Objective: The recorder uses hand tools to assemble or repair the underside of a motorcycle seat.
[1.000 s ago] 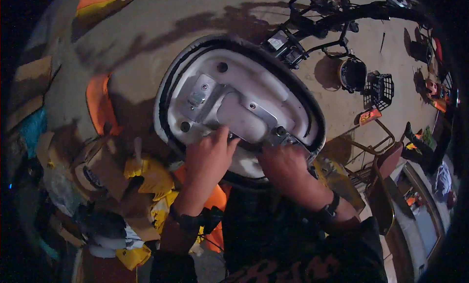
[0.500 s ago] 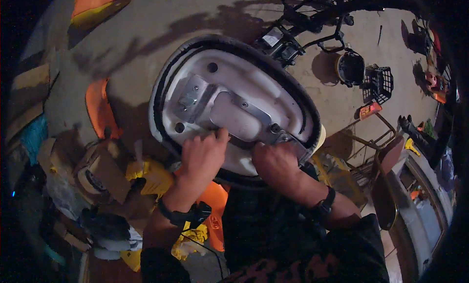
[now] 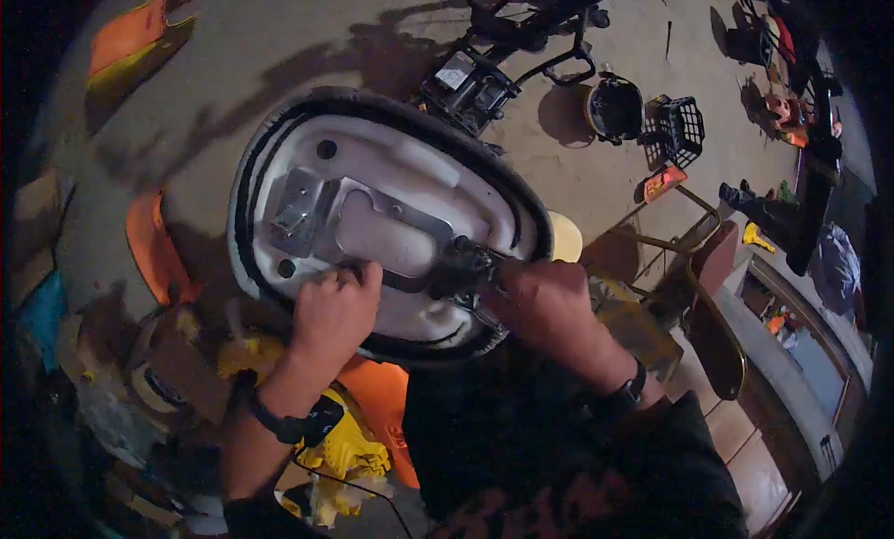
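Observation:
An upturned vehicle seat [image 3: 438, 167] lies in front of me, its pale moulded underside facing up inside a dark padded rim. A silver metal bracket [image 3: 398, 209] runs along its middle, with a bent plate [image 3: 296, 208] at the wide left end. Toward the narrow right end sits a dark hinge piece [image 3: 461, 260]. My left hand [image 3: 337, 308] has its fingers curled at the bracket's near edge; what they pinch, if anything, is hidden. With fingers closed, my right hand [image 3: 548, 302] is beside the hinge piece, and its grip is hidden too.
Beyond the seat lie a dark metal frame [image 3: 466, 87], a black bucket [image 3: 615, 108] and a black crate [image 3: 675, 129]. Orange panels [image 3: 158, 250] and cardboard boxes [image 3: 186, 362] are on the left. A brown-padded chair [image 3: 717, 297] stands to the right.
The view has shifted, so the seat appears further left. My right hand has moved right relative to the seat, and the hinge piece near it now shows darker and at a different angle.

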Demonstrator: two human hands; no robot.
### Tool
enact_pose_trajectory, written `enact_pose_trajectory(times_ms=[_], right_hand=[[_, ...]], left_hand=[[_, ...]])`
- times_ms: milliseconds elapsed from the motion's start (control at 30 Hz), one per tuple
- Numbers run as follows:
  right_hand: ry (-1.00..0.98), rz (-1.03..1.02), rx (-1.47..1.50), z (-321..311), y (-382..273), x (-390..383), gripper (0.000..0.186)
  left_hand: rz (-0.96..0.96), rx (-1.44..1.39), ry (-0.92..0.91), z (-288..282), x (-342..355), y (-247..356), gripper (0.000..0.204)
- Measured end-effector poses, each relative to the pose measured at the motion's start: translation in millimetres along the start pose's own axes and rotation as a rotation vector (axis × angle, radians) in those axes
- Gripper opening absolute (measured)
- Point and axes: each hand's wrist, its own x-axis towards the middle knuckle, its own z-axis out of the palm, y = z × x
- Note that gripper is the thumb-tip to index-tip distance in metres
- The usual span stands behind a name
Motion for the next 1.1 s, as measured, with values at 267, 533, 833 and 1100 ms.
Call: enact_pose_trajectory(times_ms=[267, 533, 833, 1100], right_hand=[[-0.046, 0.122, -0.087, 14.1, 20.2, -40.0, 0.026], [-0.051, 0.256, 0.089, 32.4, 16.4, -27.9, 0.018], [0.046, 0.272, 0.13, 57.3, 23.2, -31.2, 0.014], [0.037, 0.231, 0.234, 53.2, 26.9, -23.9, 0.017]], left_hand=[[-0.045, -0.058, -0.033, -1.7, 15.4, 9.6, 0.021], [-0.049, 0.119, -0.091, 31.4, -8.9, -3.2, 0.021], [-0.206, -0.064, -0.254, 67.3, -16.6, -15.0, 0.035], [-0.251, 0.117, -0.033, 128.4, -42.7, -38.0, 0.041]])
